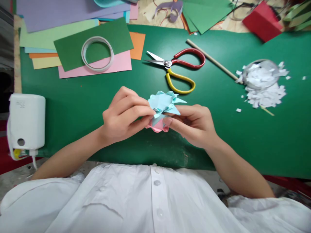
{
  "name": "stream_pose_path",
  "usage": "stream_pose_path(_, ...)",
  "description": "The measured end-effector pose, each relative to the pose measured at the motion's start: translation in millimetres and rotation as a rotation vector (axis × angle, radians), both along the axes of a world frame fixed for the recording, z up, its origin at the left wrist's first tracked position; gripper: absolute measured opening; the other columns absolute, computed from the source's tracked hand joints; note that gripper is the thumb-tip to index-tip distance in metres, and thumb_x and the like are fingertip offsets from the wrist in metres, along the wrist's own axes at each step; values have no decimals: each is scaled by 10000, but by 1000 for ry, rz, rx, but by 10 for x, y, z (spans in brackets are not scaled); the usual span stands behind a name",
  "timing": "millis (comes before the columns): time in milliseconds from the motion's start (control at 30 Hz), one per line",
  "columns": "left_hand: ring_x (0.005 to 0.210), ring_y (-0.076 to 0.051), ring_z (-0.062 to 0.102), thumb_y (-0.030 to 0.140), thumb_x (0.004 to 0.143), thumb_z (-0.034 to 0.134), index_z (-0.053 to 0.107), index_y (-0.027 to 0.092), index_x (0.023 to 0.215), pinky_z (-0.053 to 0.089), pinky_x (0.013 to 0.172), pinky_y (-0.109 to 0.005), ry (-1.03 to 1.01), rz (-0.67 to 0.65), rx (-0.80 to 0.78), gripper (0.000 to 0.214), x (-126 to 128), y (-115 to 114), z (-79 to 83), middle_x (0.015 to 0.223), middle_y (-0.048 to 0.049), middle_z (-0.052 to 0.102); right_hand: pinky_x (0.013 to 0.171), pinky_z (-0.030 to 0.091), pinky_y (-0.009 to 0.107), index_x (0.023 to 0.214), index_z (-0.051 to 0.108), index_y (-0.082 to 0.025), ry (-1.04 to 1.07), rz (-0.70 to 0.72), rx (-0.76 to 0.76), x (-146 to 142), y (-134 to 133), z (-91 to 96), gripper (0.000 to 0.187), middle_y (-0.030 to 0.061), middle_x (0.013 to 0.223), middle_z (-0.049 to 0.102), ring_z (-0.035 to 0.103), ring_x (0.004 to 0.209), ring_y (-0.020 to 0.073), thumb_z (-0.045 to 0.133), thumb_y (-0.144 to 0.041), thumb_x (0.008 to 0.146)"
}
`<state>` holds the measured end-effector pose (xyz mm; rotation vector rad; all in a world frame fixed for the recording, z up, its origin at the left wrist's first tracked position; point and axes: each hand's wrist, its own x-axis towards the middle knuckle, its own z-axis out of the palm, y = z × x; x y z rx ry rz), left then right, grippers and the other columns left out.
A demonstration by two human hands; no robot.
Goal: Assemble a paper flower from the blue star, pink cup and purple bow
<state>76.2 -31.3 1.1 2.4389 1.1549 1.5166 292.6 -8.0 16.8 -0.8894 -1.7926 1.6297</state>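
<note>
Between my hands is a folded paper flower (162,103), light blue on top with curled edges and pointed tips, and pink paper (157,125) showing below it. My left hand (128,115) pinches its left side, fingertips on the blue folds. On the right, my right hand (194,124) grips the lower right edge between thumb and fingers. Part of the pink paper is hidden by my fingers. Just beyond the flower lie scissors (167,63) with one red and one yellow handle, blades apart.
A tape roll (84,55) rests on coloured paper strips (121,35) at the left. A wooden stick (211,60) lies right of the scissors, near a round container (277,76) heaped with white paper scraps (266,94). A white power bank (28,119) stands at the left edge. Red folded paper (262,21) lies far right.
</note>
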Motion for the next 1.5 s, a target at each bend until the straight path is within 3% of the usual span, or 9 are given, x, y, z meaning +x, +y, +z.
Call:
stream_pose_path(133, 749, -139, 652, 246, 922, 656, 636, 277, 906, 528, 672, -336, -74, 63, -152, 41, -2, -22, 19, 813, 18, 715, 488, 377, 200, 801, 736, -172, 26, -25, -57, -10, 9, 23, 146, -32, 595, 660, 443, 449, 35, 724, -290, 887)
stream_pose_path(333, 757, -137, 621, 260, 885, 718, 654, 270, 935, 527, 671, -315, -52, -33, -46, 83, -12, -6, -7, 829, 8, 715, 474, 347, 200, 698, 713, -163, 20, -71, -38, -35, 10, 40, 196, -86, 449, 452, 324, 419, 20, 713, -235, 880)
stream_pose_path(567, 784, -170, 634, 301, 888, 711, 678, 329, 946, 522, 688, -348, -27, -49, -76, 72, -46, 20, 10, 914, 34, 783, 443, 370, 193, 779, 750, -166, 108, -75, -142, -42, 10, -10, 145, -17, 632, 658, 436, 469, 38, 755, -293, 847)
stream_pose_path(667, 785, -172, 634, 268, 883, 711, 680, 314, 948, 524, 663, -335, -9, -83, -110, 86, -47, 30, 19, 897, 37, 799, 422, 353, 185, 778, 758, -172, 126, -82, -173, -53, 16, -21, 148, -14, 627, 664, 458, 478, 46, 781, -311, 825)
stream_pose_path(867, 791, -179, 663, 294, 897, 671, 676, 337, 883, 517, 647, -331, 59, -101, -193, 46, -87, 53, 45, 866, 50, 796, 507, 462, 193, 764, 743, -177, 139, -57, -198, -52, 30, -42, 212, -6, 679, 686, 575, 570, 76, 799, -376, 812)
stream_pose_path(1133, 801, -144, 699, 130, 859, 686, 677, 261, 922, 574, 735, -305, -67, -91, -219, 145, -39, 13, 46, 892, 30, 793, 466, 418, 197, 860, 643, -176, 123, -88, -166, -84, 25, -47, 268, -39, 637, 604, 513, 505, 61, 736, -427, 870)
stream_pose_path(1267, 812, -152, 713, 183, 869, 696, 705, 264, 886, 568, 679, -302, -236, 34, -335, 83, -4, -25, -13, 852, 21, 772, 475, 389, 230, 1025, 591, -212, 26, -134, 44, -73, 2, -67, 300, -66, 610, 495, 450, 508, 81, 721, -437, 875)
stream_pose_path(1400, 816, -151, 716, 265, 894, 692, 706, 264, 875, 579, 706, -312, -322, 120, -467, 23, 4, -51, -63, 868, 16, 768, 580, 495, 305, 1144, 559, -229, -65, -169, 524, -75, -22, -149, 560, 23, 846, 603, 564, 701, 161, 838, -487, 733)
stream_pose_path(1500, 826, -148, 717, 299, 897, 697, 712, 259, 880, 593, 734, -313, -362, 160, -524, 46, 15, -72, -69, 879, 16, 767, 750, 578, 389, 1194, 556, -206, -186, -243, 852, -102, -39, -219, 577, 122, 1064, 650, 652, 960, 266, 840, -433, 745)
